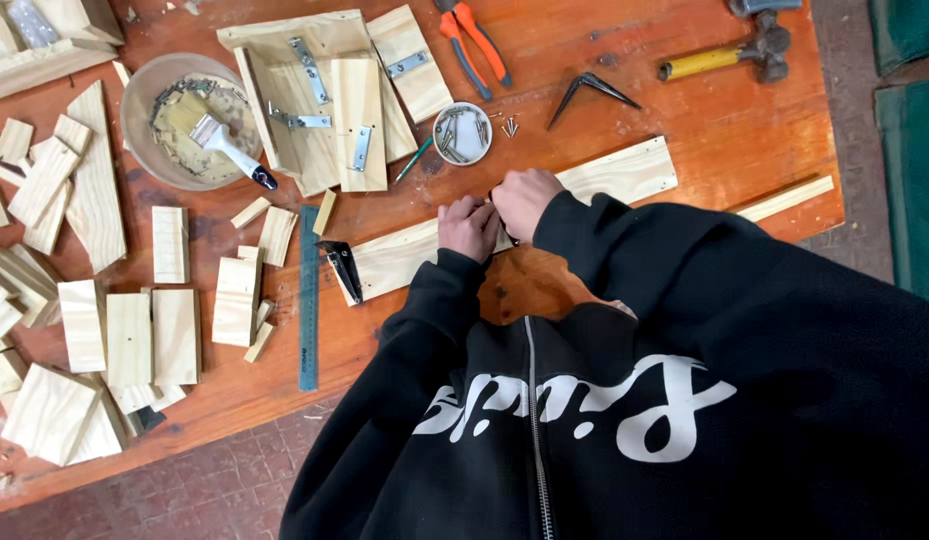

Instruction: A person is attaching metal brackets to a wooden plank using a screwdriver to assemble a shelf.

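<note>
Both hands curled together on long pine plank (pixel 624 172) lying across orange table (pixel 744 130): left hand (pixel 468 226), right hand (pixel 525 199), knuckles touching; grip contents hidden. Round screw tin (pixel 462 133) just beyond

Not much in the way of packaging or signage on this bench, honestly. No boxes, no labels, no screens anywhere. The only lettering around is the big white script print (pixel 574 405) across the front of the person's black zip hoodie (pixel 784 330), running on both sides of the zipper, upside down from here.
</note>
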